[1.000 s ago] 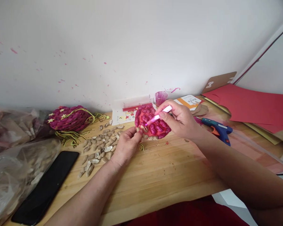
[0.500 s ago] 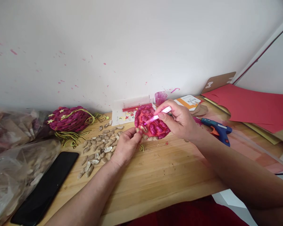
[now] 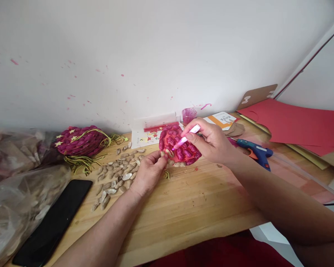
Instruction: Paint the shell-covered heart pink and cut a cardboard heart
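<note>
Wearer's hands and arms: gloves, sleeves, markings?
Left hand and right hand: ungloved, no rings or watch visible. Left forearm and right forearm: no sleeve clearly shows. Dark red cloth garment at the bottom edge.

White brush (image 3: pixel 183 140), its tip slightly lower and farther right than before (beside the peanut shell (image 3: pixel 169 152)).

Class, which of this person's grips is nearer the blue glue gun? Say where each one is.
Right. The right grip is a little left of the blue glue gun; the left grip is farther left, at the near-left edge of the pink peanut-covered piece.
</note>
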Available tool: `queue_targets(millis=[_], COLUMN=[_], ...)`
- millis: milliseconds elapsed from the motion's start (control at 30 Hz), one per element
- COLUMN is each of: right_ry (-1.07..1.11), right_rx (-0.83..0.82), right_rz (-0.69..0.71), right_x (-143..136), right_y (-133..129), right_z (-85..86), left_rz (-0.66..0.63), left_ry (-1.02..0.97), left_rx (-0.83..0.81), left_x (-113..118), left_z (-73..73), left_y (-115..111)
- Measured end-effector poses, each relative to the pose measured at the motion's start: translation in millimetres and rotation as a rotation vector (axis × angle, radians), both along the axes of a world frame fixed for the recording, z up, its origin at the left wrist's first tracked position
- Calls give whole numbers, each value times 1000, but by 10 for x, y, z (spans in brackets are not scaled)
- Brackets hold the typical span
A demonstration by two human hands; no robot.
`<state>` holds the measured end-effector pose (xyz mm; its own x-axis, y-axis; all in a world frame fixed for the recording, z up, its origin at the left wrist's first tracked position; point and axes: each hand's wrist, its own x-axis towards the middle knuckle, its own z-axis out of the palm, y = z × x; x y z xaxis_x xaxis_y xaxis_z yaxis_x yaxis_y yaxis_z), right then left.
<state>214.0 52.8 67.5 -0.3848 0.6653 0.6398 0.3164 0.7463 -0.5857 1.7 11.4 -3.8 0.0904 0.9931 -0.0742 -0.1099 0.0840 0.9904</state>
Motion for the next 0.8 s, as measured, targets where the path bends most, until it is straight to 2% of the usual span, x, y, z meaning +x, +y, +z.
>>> queue_targets(millis=[200, 400, 800], right_ry=[52, 15, 20], right_rx=[2, 12, 4], right_rz=[-13, -13, -16], right_x=[0, -8, -5], right_y=[6, -3, -12], right_z=[-12, 2, 15], left_rz=[-4, -19, -16], left_ry=[2, -10, -60], left_rx=[1, -4, -27], left_x=[7, 6, -10], left_z=[6, 34, -19], left_y=[-4, -9, 7])
